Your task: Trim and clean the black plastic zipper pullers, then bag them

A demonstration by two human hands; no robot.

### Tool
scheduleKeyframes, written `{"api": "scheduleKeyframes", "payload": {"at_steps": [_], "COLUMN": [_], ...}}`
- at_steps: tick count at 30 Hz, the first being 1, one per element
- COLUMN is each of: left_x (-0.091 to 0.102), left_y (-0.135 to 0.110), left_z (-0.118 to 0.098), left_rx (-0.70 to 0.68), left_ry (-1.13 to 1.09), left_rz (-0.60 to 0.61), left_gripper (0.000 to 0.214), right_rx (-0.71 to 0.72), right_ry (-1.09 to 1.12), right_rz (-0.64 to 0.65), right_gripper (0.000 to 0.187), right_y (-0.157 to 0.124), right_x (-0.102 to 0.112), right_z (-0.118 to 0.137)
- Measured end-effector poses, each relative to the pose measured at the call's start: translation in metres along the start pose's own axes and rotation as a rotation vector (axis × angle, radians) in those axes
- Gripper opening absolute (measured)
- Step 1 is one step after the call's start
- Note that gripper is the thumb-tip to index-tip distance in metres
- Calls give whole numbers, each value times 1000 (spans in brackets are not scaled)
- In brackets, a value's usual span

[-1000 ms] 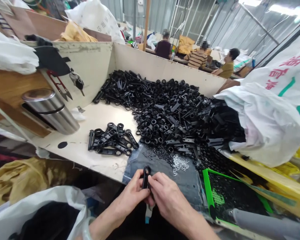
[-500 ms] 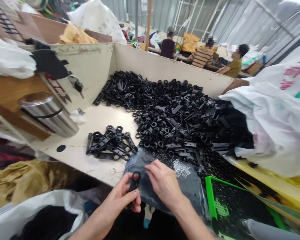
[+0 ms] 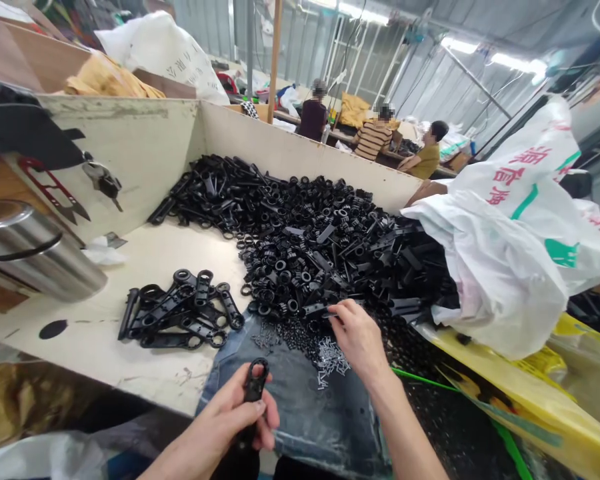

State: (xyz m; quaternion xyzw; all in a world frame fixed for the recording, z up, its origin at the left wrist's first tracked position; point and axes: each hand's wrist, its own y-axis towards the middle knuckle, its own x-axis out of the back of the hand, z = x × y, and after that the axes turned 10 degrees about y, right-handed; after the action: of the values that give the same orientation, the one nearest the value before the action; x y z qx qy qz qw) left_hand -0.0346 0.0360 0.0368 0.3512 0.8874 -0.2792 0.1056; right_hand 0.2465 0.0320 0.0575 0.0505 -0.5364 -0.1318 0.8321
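My left hand (image 3: 243, 410) is closed around a black plastic ring-ended handle piece (image 3: 255, 383), its ring end pointing up and away. At the near edge of the heap, my right hand (image 3: 359, 337) has thumb and fingertips pinched on the end of a flat black plastic strip (image 3: 316, 310). A heap of black plastic parts (image 3: 280, 220), with rings and flat strips in it, spreads beyond the hands. Silver screws (image 3: 331, 360) and small black pieces (image 3: 295, 335) lie on a dark blue cloth (image 3: 300, 393) between my hands.
Several ring-ended black pieces (image 3: 180, 310) form a small pile at left, near a steel flask (image 3: 45, 250). Red-handled snips (image 3: 50, 190) hang on the side board. White sacks (image 3: 500, 247) and a yellow bag (image 3: 520, 393) crowd the right. People sit farther back.
My right hand has moved forward and right, from beside the held piece to the heap's near edge. The left hand keeps its hold. The view has turned to the right.
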Motion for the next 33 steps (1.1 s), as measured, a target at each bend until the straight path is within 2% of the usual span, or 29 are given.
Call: {"api": "scheduleKeyframes", "payload": {"at_steps": [4, 9, 13, 16, 18, 21, 23, 25, 27, 30, 33], "left_x": [-11, -7, -3, -3, -4, -8, -13, -19, -25, -32, -34], "left_y": [6, 2, -1, -2, -2, -1, -1, 0, -1, -3, -6], "left_z": [-6, -5, -5, -10, -16, -24, -27, -27, -25, -21, -15], "left_rx": [98, 184, 201, 225, 229, 216, 190, 131, 31, -113, -181], "left_ry": [-64, -172, -222, -273, -312, -343, -362, -404, -462, -541, -487], "left_rz": [13, 16, 21, 14, -1, -3, -16, -48, -76, -82, -123], "left_gripper": [41, 45, 42, 37, 36, 39, 41, 40, 35, 30, 30], "right_rx": [-14, -30, -20, -20, -38, -112, -253, -384, -560, -734, -797], "right_ry": [-58, -12, 92, 201, 276, 512, 906, 1178, 1366, 1471, 1425], "right_rz": [72, 101, 52, -30, -123, -234, -247, -159, -207, -226, -195], "right_gripper": [22, 25, 22, 15, 16, 37, 50, 44, 43, 50, 50], "right_y": [11, 3, -1, 1, -2, -20, -38, -55, -67, -76, -82], "right_x": [-11, -5, 1, 8, 13, 15, 10, 0, -15, -37, -48], "right_z": [2, -13, -18, -14, -3, 28, 55, 80, 100, 118, 127]}}
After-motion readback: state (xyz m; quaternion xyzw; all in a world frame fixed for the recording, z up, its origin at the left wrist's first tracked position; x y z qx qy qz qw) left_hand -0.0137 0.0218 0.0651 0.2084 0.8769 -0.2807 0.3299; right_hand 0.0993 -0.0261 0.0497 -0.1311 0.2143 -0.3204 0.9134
